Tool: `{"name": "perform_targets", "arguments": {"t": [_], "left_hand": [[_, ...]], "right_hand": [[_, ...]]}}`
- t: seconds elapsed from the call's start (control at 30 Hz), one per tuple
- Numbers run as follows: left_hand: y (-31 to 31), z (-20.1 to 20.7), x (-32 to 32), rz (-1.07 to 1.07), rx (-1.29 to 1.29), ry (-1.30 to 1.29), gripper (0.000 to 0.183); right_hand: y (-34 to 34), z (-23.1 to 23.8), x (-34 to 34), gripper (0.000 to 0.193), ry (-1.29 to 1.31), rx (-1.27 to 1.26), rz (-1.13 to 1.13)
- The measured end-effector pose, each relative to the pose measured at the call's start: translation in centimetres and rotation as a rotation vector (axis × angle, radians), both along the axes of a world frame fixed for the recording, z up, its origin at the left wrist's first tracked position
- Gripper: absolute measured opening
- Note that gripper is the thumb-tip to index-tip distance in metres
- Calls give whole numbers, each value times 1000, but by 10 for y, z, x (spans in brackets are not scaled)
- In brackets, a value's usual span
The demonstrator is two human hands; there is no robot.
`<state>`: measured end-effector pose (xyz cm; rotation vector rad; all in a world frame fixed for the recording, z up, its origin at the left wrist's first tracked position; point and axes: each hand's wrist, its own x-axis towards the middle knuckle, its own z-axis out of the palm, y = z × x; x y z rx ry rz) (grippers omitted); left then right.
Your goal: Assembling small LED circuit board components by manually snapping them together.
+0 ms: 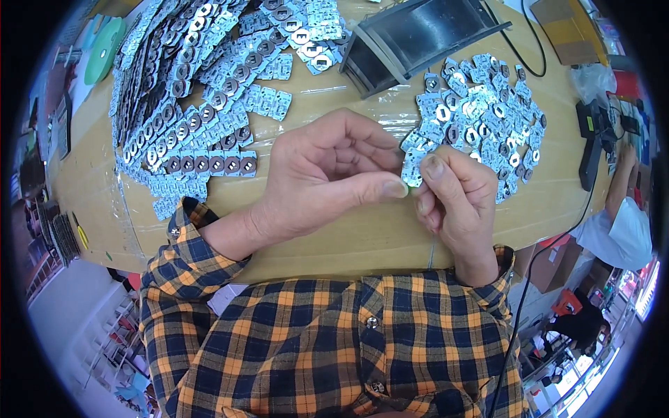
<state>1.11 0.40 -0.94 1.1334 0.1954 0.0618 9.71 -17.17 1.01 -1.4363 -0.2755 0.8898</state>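
Note:
A small pale-blue circuit board (412,167) stands out from my right hand (456,198), pinched between the thumb and the curled fingers. My left hand (331,164) is at the board's left edge, its thumb and bent fingers apart with a gap between them. Whether its fingertips touch the board I cannot tell. Just beyond my right hand lies a loose heap of small circuit boards (488,111), several with round dark or silvery parts. At the left a big pile of circuit board strips (202,118) spreads over the table.
A black open-ended metal chute or box (425,42) stands tilted at the back, between both piles. The brown table (334,244) curves around me. A black cable (536,272) runs down the right side. A green round tray (106,50) sits far left. Another person (620,223) is at the right.

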Motion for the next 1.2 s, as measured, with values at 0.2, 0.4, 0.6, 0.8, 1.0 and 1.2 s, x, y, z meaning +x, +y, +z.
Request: {"name": "perform_targets", "arguments": {"t": [0.2,0.4,0.6,0.8,1.0,1.2], "left_hand": [[6,0,-7,-96,382,-133,16],[10,1,-6,-73,601,-262,14],[57,47,-3,63,1850,-196,15],[91,24,-3,30,1868,-198,19],[76,31,6,-44,1659,-456,26],[49,24,9,-44,1256,-655,37]], "right_hand": [[2,1,-1,29,-26,-24,4],[-3,2,-2,28,-304,-172,-44],[-27,-7,13,24,-1109,-499,-324],[-10,12,-24,25,-428,-186,61],[-5,1,-9,27,-615,-226,3],[-8,15,-13,31,-300,-31,10]]}}
